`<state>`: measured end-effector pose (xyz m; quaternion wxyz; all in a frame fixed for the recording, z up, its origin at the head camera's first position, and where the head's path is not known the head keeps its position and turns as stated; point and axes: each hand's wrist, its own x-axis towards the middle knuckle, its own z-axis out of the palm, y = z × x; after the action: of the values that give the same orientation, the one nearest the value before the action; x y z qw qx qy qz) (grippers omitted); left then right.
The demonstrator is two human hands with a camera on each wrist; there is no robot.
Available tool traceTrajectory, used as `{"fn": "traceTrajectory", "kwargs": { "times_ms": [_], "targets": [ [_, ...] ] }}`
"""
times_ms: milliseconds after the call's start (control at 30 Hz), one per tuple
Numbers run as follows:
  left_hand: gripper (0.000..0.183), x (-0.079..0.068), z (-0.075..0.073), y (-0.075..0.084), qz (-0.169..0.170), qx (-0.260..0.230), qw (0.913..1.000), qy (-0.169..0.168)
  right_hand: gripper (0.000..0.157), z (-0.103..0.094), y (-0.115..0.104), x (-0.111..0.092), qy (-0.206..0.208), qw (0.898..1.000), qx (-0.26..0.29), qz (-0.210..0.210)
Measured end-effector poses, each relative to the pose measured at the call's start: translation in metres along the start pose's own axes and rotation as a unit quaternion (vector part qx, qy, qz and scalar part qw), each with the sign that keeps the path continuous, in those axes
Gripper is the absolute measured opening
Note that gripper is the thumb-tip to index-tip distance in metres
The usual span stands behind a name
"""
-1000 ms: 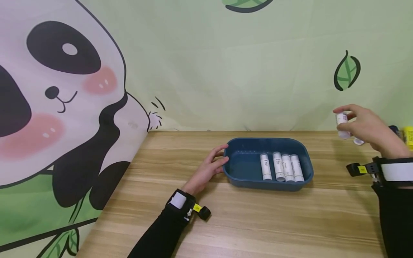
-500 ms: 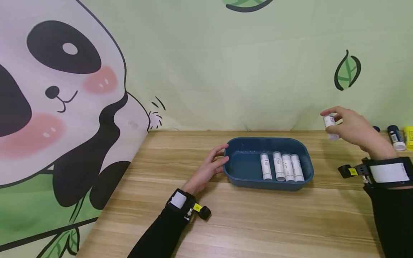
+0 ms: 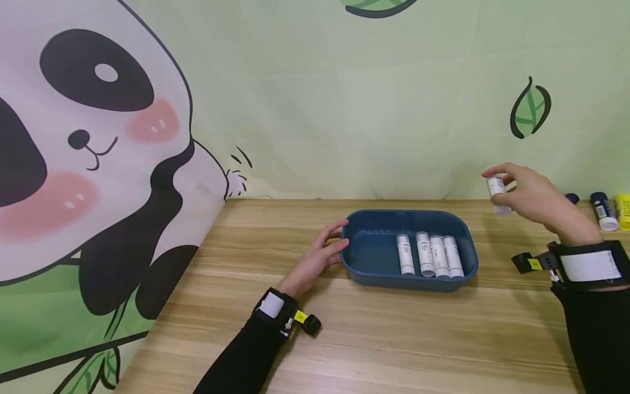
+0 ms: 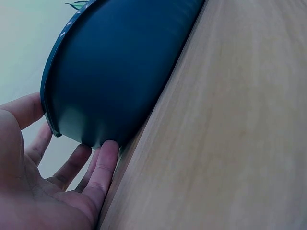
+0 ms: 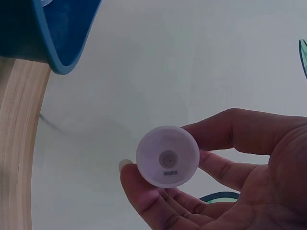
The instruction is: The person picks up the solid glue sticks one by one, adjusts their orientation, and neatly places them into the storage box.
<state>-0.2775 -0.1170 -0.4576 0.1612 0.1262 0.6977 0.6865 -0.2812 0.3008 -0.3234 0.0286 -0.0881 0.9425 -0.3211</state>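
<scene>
My right hand (image 3: 536, 200) pinches a white glue stick (image 3: 497, 189) between thumb and fingers, held up right of the tray. In the right wrist view the glue stick's round end (image 5: 168, 155) faces the camera. Fairly straight fingers of my left hand (image 3: 315, 260) touch the left end of a dark blue tray (image 3: 348, 261); the left wrist view shows the fingertips (image 4: 109, 149) against the tray's outer wall (image 4: 115, 72). Inside the tray, several white glue sticks (image 3: 406, 254) lie side by side toward the right.
At the right edge of the table (image 3: 394, 339) lie a dark blue tube (image 3: 603, 210) with a white end and a yellow tube (image 3: 624, 210). Another dark end (image 3: 572, 198) shows behind my right hand. A panda-printed cloth (image 3: 344, 109) hangs behind the table.
My right hand has moved left toward the tray with the glue stick, slowing lately, which uncovers the dark blue tube at the right. My left hand and the tray have stayed put.
</scene>
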Motion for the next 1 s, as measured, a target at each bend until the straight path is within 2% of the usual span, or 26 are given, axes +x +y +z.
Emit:
{"fn": "traceTrajectory", "kwargs": {
  "times_ms": [1000],
  "targets": [
    [0.053,0.001,-0.001,-0.001,-0.003,0.003,1.0,-0.001,0.051,0.017,-0.024,0.001,-0.005,0.998,0.004,-0.055]
  ]
}}
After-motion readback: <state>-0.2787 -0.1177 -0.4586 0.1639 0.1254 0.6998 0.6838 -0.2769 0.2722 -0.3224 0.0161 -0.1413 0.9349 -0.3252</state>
